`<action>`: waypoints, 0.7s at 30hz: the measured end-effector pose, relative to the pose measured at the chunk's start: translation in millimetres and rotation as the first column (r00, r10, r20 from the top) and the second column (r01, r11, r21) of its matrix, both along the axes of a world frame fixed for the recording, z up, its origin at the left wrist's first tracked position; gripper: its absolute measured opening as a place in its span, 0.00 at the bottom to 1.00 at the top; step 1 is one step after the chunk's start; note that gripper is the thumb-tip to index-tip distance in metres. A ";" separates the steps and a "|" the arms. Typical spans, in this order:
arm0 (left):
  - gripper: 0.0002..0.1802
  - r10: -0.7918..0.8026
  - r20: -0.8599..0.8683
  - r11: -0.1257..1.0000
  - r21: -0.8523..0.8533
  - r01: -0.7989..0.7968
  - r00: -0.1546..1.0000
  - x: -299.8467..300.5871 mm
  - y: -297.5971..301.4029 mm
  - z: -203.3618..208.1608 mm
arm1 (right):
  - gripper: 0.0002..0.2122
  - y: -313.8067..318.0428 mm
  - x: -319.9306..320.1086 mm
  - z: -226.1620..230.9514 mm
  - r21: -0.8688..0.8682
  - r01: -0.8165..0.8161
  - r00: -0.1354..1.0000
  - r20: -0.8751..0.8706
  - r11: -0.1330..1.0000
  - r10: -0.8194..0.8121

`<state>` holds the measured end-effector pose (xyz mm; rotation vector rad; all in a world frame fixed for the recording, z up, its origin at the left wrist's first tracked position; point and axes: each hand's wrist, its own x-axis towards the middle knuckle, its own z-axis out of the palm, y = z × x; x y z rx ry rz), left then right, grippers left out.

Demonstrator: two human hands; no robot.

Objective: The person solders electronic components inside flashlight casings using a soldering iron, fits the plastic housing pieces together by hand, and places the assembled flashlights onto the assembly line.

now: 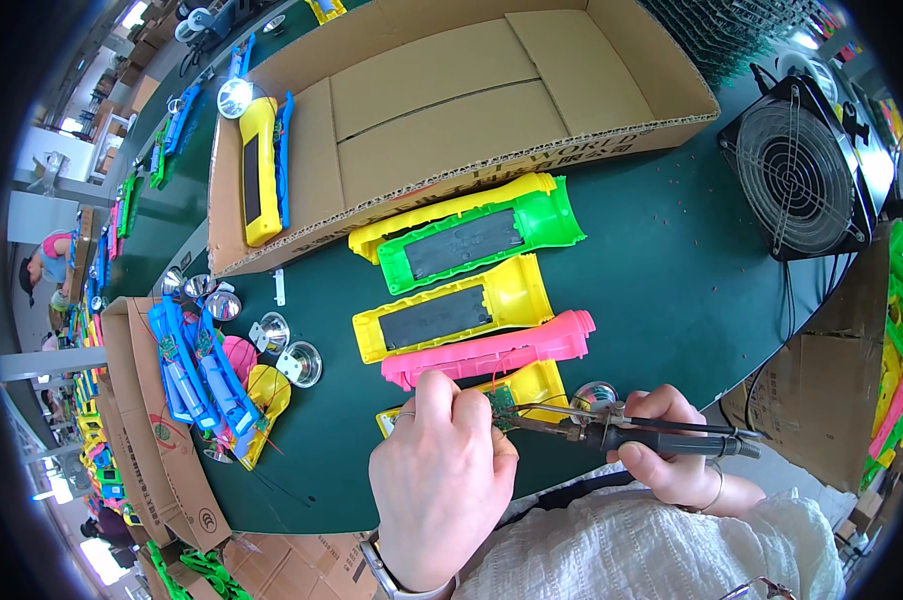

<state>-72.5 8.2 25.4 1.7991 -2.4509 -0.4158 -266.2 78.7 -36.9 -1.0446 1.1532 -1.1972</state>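
My right hand (677, 470) grips a soldering iron (622, 437) by its dark handle, tip pointing left. That tip is at a small green circuit board (502, 402) on the nearest yellow flashlight half-shell (542, 382). My left hand (437, 490) is closed over the shell's left part; whatever its fingers pinch is hidden behind the knuckles. Thin red wires run by the board. Just beyond lie a pink half-shell (492, 348), a yellow half-shell (452, 308) with a dark panel, a green one (482, 245) and another yellow one (442, 212). A round reflector (594, 396) sits beside the iron.
A large open cardboard box (422, 110) takes up the far side, a yellow flashlight (262, 175) at its left end. Left are blue half-shells (197, 365), several reflectors (300, 363) and a carton (157, 440). A fan (797, 170) stands right on the green table (662, 270).
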 end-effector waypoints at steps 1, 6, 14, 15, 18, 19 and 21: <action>0.11 -0.001 0.003 1.000 0.009 0.001 1.000 0.4 -0.3 0.0 | 0.12 -0.5 -0.3 -0.3 -0.004 -0.017 1.000 -0.004 1.000 0.017; 0.10 -0.014 0.012 1.000 0.020 0.014 1.000 1.1 -1.3 0.9 | 0.13 0.8 -2.5 -2.3 0.020 0.048 0.979 0.197 0.999 -0.051; 0.10 -0.010 0.004 1.000 0.016 0.010 1.000 0.9 -1.0 2.1 | 0.16 0.2 -5.8 0.8 0.125 0.067 0.936 0.335 0.990 -0.105; 0.10 -0.008 0.004 1.000 0.016 0.008 1.000 1.7 -0.6 1.0 | 0.16 -0.6 -4.7 2.4 0.124 0.065 0.937 0.335 0.990 -0.103; 0.10 -0.063 -0.066 0.998 -0.032 0.061 0.996 10.1 -1.1 -5.7 | 0.18 -2.0 -3.7 5.7 0.220 0.158 0.920 0.323 0.963 -0.224; 0.09 -0.126 -0.103 0.990 -0.077 0.118 0.987 16.3 -2.1 -9.2 | 0.18 -0.2 -7.8 3.3 0.206 0.131 0.908 0.368 0.970 -0.201; 0.08 -0.188 -0.135 0.977 -0.123 0.172 0.973 23.6 -2.1 -15.7 | 0.18 0.3 -9.8 2.7 0.192 0.102 0.894 0.413 0.976 -0.174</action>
